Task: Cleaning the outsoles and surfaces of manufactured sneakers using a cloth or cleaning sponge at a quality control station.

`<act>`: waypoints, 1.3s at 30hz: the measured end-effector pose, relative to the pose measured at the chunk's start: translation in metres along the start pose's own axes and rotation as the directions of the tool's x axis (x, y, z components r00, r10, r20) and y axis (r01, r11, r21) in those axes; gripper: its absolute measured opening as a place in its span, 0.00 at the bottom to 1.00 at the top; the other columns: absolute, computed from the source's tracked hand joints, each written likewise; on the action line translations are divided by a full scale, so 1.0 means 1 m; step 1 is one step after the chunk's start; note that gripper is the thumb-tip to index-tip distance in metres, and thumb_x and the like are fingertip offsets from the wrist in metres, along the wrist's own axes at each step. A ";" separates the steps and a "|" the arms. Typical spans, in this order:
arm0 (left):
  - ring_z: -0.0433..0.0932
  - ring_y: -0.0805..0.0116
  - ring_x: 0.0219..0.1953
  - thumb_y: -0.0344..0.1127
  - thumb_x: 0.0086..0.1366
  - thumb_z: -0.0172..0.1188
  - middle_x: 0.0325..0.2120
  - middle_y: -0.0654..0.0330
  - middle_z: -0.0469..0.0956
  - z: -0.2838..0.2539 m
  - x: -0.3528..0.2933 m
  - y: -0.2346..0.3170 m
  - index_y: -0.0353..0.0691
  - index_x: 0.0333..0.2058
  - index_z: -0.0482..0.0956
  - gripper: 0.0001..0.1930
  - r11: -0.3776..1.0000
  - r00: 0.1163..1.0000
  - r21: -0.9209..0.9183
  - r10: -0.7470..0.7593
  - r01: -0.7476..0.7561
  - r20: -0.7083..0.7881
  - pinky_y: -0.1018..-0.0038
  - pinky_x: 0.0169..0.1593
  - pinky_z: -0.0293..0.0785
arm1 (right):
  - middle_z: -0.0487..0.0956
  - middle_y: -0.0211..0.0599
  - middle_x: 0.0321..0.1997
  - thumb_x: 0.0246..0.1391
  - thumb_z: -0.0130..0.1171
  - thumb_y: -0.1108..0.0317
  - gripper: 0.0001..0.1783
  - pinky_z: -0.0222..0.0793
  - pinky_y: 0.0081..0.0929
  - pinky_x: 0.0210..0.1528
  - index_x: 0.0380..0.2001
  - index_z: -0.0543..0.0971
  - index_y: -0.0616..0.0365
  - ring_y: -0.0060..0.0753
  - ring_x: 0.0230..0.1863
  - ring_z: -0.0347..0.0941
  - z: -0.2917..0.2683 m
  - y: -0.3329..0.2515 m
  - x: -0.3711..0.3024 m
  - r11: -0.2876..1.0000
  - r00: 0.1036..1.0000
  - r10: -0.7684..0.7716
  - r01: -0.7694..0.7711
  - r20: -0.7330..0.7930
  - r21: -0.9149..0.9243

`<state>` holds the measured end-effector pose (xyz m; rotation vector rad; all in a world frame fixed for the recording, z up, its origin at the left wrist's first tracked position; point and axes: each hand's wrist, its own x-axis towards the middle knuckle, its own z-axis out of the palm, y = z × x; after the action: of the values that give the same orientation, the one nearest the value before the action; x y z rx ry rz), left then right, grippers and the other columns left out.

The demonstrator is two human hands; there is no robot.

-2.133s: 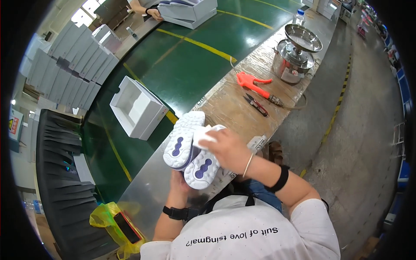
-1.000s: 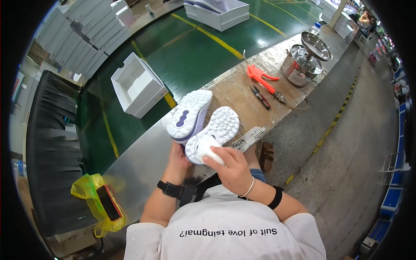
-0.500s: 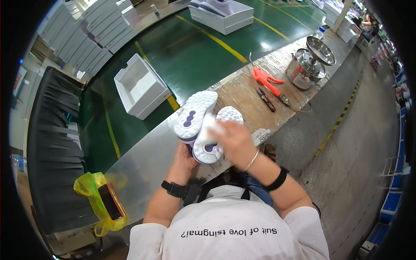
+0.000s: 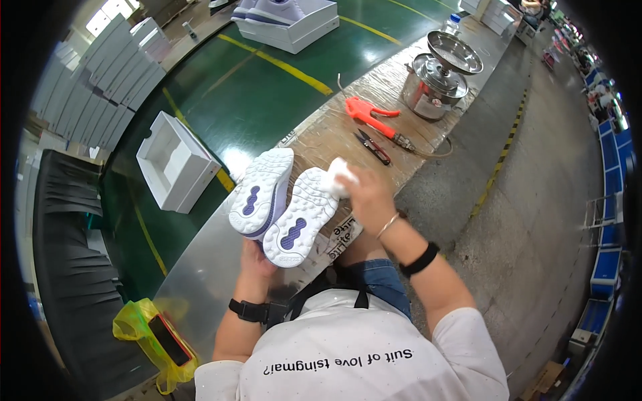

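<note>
My left hand grips a pair of white and purple sneakers from below at the heels, their soles turned up. The left sneaker and the right sneaker lie side by side, each with a purple patch in its white tread. My right hand is closed on a crumpled white cloth, held against the toe end of the right sneaker's sole. That hand is slightly blurred. Past it on the bench lie a red air blow gun and a small pair of thread snips.
A metal pot-like container with a dish on top stands farther along the bench. Across the green conveyor sit an open white shoebox and another box holding sneakers. A yellow plastic bag with a phone lies at left.
My right hand has moved with the cloth from the middle of the right sneaker's sole to its toe end. The sneakers now lie more apart, and the whole view has shifted.
</note>
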<state>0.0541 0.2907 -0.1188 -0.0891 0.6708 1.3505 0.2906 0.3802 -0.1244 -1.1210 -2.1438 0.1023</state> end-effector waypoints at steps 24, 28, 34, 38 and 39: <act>0.69 0.50 0.53 0.46 0.65 0.46 0.54 0.46 0.66 0.000 -0.006 0.004 0.33 0.56 0.63 0.27 1.000 0.999 0.024 0.013 -0.012 -0.050 0.55 0.55 0.69 | 0.73 0.42 0.37 0.49 0.49 0.73 0.12 0.68 0.35 0.44 0.39 0.73 0.58 0.41 0.43 0.70 -0.016 0.082 0.034 0.891 0.901 0.418 -0.382 0.117 -0.245; 0.69 0.50 0.54 0.47 0.66 0.46 0.55 0.46 0.66 -0.001 -0.010 0.002 0.33 0.56 0.62 0.27 0.999 0.997 0.004 0.038 -0.038 -0.062 0.55 0.55 0.68 | 0.74 0.42 0.34 0.47 0.44 0.80 0.12 0.71 0.29 0.37 0.37 0.69 0.61 0.35 0.34 0.73 -0.050 0.066 0.020 0.797 0.889 0.457 -0.425 0.032 0.430; 0.67 0.51 0.55 0.49 0.66 0.42 0.56 0.47 0.64 0.003 -0.014 -0.008 0.34 0.57 0.62 0.27 0.994 0.994 0.000 0.106 -0.106 -0.015 0.55 0.58 0.65 | 0.72 0.35 0.30 0.42 0.39 0.82 0.18 0.66 0.18 0.27 0.40 0.61 0.59 0.22 0.26 0.68 -0.072 -0.021 -0.039 -0.151 0.614 0.193 -0.752 0.765 0.642; 0.67 0.52 0.55 0.49 0.67 0.42 0.56 0.48 0.65 0.011 -0.018 -0.016 0.35 0.57 0.62 0.27 0.990 0.991 -0.026 0.136 -0.136 -0.011 0.57 0.58 0.65 | 0.72 0.41 0.29 0.48 0.43 0.80 0.15 0.67 0.24 0.31 0.42 0.64 0.63 0.30 0.28 0.70 -0.054 -0.052 -0.069 0.379 0.757 0.237 -0.649 0.609 0.659; 0.67 0.52 0.55 0.49 0.67 0.42 0.56 0.49 0.65 0.009 -0.019 -0.017 0.35 0.57 0.62 0.27 0.988 0.988 -0.002 0.154 -0.155 -0.014 0.57 0.58 0.65 | 0.73 0.44 0.29 0.49 0.45 0.77 0.14 0.67 0.28 0.32 0.42 0.65 0.63 0.36 0.29 0.72 -0.055 -0.057 -0.071 0.483 0.792 0.233 -0.598 0.565 0.639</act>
<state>0.0716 0.2742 -0.1074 -0.0498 0.6980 1.5011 0.3118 0.2783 -0.1016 -1.0687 -1.6939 1.5276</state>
